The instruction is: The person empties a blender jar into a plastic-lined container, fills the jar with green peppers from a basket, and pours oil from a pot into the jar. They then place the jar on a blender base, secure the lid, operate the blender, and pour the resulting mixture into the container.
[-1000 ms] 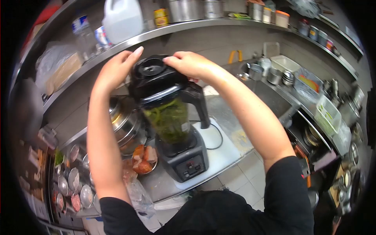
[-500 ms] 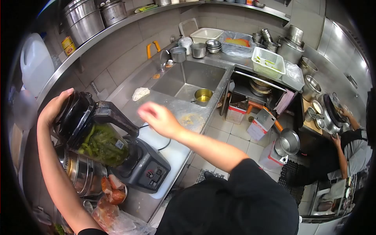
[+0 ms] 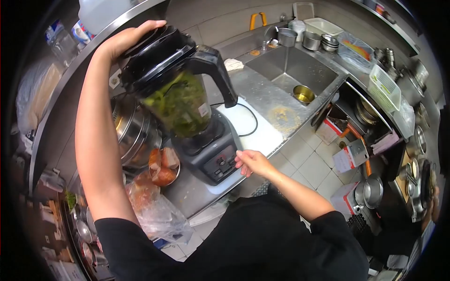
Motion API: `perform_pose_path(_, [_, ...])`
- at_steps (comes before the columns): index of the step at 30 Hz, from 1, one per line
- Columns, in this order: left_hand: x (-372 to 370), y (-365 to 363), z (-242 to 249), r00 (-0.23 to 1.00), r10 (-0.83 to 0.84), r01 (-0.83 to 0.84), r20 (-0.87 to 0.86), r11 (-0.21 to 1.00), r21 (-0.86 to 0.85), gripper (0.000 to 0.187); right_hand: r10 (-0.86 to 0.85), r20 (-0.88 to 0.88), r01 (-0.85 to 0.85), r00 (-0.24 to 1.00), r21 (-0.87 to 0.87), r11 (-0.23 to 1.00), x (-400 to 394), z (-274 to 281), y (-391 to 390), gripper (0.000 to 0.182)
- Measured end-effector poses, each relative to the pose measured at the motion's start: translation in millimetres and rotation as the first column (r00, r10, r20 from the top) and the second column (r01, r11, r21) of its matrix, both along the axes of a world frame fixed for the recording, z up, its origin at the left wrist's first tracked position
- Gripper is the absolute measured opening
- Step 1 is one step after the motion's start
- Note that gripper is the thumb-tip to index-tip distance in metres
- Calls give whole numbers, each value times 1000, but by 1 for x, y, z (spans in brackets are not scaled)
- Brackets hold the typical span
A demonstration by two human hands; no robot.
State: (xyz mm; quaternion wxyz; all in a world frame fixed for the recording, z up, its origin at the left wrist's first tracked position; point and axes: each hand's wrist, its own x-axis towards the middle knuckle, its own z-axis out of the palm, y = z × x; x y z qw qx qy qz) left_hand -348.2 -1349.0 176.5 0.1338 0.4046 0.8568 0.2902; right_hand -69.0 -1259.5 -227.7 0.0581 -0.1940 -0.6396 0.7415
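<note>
A tall blender with a dark grey base (image 3: 206,145) is stood on a white cutting board (image 3: 244,121) on the steel counter, near its edge. With the base taken as the clock's centre, the clear jar (image 3: 183,107), filled with green pieces, is tilted in view towards 11 o'clock and topped by a black plastic lid (image 3: 157,51). On that lid the left hand (image 3: 126,40) is laid, spread against it. At 4 o'clock the right hand (image 3: 251,164) is held beside the control panel (image 3: 221,164), its fingers bent; whether they are pinched together, or a switch is touched, cannot be told. By a looped black cord (image 3: 256,124) the board is crossed at 2 o'clock. Orange-brown chunks (image 3: 164,173) are heaped at 8, a clear plastic bag (image 3: 164,218) is laid at 7, and stacked steel pots (image 3: 140,136) are stood at 9.
</note>
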Motion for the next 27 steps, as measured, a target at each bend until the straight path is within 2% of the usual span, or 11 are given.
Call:
perform_pose_path(2, [-4, 0, -3, 998, -36, 34, 51, 999, 29, 73, -41, 101, 47, 994, -54, 997, -5, -5, -2, 57])
perform_pose_path(5, [-9, -1, -2, 999, -8, 7, -46, 1000, -26, 72, -2, 151, 12, 988, -69, 998, -3, -12, -7, 60])
perform_pose_path(7, [-16, 0, -4, 999, -11, 11, -32, 1000, 8, 72, 29, 195, -16, 980, -72, 997, -3, -26, -13, 59])
perform_pose_path(11, [-19, 2, -11, 999, -36, 37, -24, 997, 73, 70, -11, 205, 33, 979, -105, 994, -5, -40, -20, 58])
perform_pose_path(13, [-19, 1, -12, 996, -59, 67, -74, 991, 117, 68, -22, 207, 28, 978, -28, 999, -10, -39, -21, 56])
perform_pose_path(16, [-15, 1, -7, 993, -57, 58, 100, 998, 2, 66, -49, 175, 59, 983, -52, 997, -15, -52, -20, 58])
perform_pose_path(17, [-13, 0, -8, 999, -49, 49, 20, 998, 31, 68, -57, 187, 74, 981, -87, 993, -16, -57, -20, 55])
perform_pose_path(18, [-11, 0, -3, 999, -8, 11, 48, 999, -48, 70, -49, 176, 64, 983, -83, 994, -16, -59, -20, 55])
perform_pose_path(20, [-19, 1, -6, 999, -19, 18, -32, 1000, -16, 69, -76, 206, 98, 975, -98, 990, -16, -63, -21, 52])
perform_pose_path(22, [-17, 1, -4, 999, -11, 12, 33, 1000, -25, 67, -65, 200, 86, 978, -102, 991, -16, -65, -20, 50])
perform_pose_path(27, [-2, -4, 1, 1000, 21, -20, 7, 999, -36, 73, -41, 186, 62, 982, -110, 992, -15, -63, -18, 48])
